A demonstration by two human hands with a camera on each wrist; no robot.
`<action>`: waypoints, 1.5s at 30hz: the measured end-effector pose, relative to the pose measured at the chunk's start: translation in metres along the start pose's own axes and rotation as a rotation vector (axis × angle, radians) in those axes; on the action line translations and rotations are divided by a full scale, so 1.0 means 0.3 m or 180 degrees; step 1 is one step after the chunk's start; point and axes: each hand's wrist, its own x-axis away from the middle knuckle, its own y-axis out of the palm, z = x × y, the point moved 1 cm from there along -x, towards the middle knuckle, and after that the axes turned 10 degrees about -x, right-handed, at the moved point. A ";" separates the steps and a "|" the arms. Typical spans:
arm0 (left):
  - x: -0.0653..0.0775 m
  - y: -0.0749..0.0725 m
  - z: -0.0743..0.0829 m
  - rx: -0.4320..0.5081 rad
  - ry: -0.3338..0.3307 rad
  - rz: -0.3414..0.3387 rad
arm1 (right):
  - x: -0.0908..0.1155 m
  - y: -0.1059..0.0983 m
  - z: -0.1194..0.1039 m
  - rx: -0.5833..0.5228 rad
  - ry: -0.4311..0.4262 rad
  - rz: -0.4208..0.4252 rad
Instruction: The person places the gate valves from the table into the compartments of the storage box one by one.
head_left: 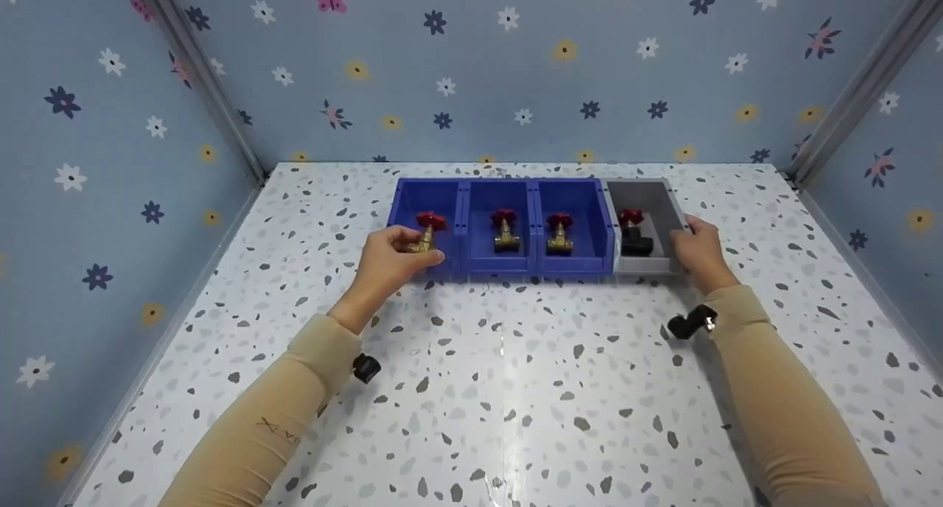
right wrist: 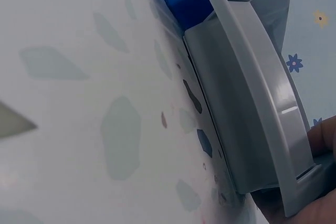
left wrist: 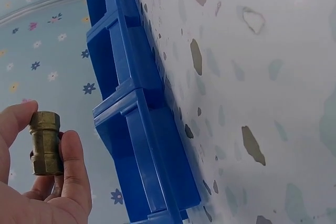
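Note:
My left hand (head_left: 390,260) pinches a brass valve (head_left: 425,242) with a red handwheel between thumb and fingers, over the leftmost blue bin (head_left: 412,191). In the left wrist view the valve's brass body (left wrist: 45,142) shows above the bin's rim, its handwheel mostly hidden by the fingers. My right hand (head_left: 700,253) grips the right side wall of the grey bin (head_left: 661,216), thumb and fingers around its edge. The right wrist view shows the grey bin's front (right wrist: 236,98) from low down, with the hand (right wrist: 323,203) at its corner.
Two more blue bins stand joined in the row, holding a brass valve (head_left: 506,238) and another brass valve (head_left: 560,239). Inside the grey bin lies a black valve (head_left: 635,242) with a red handwheel. Behind the speckled table (head_left: 471,389) rises a flowered wall (head_left: 471,72).

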 end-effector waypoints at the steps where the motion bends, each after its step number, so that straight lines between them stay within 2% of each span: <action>1: -0.002 0.001 0.001 0.0005 -0.0005 0.0003 | 0.000 -0.001 0.000 0.0033 -0.0017 -0.0002; 10: -0.019 0.005 0.011 0.0124 -0.0059 0.0040 | -0.005 -0.005 0.008 0.0110 -0.0118 -0.0003; 17: -0.034 0.007 0.022 0.0255 -0.0070 0.0077 | 0.000 -0.003 0.001 0.0073 0.0013 0.0002; 21: -0.044 0.008 0.031 0.0313 -0.0109 0.0108 | 0.000 -0.003 -0.002 0.0096 -0.0008 0.0026; 28: -0.057 0.013 0.040 0.0326 -0.0140 0.0117 | 0.000 -0.002 0.001 0.0031 -0.0034 -0.0011; 38: -0.079 0.008 0.047 0.0294 -0.0137 0.0159 | -0.002 -0.005 0.001 0.0185 -0.0074 0.0021; 45: -0.096 -0.002 0.045 0.0356 -0.0178 0.0180 | -0.005 0.004 0.003 -0.0039 -0.0054 0.0059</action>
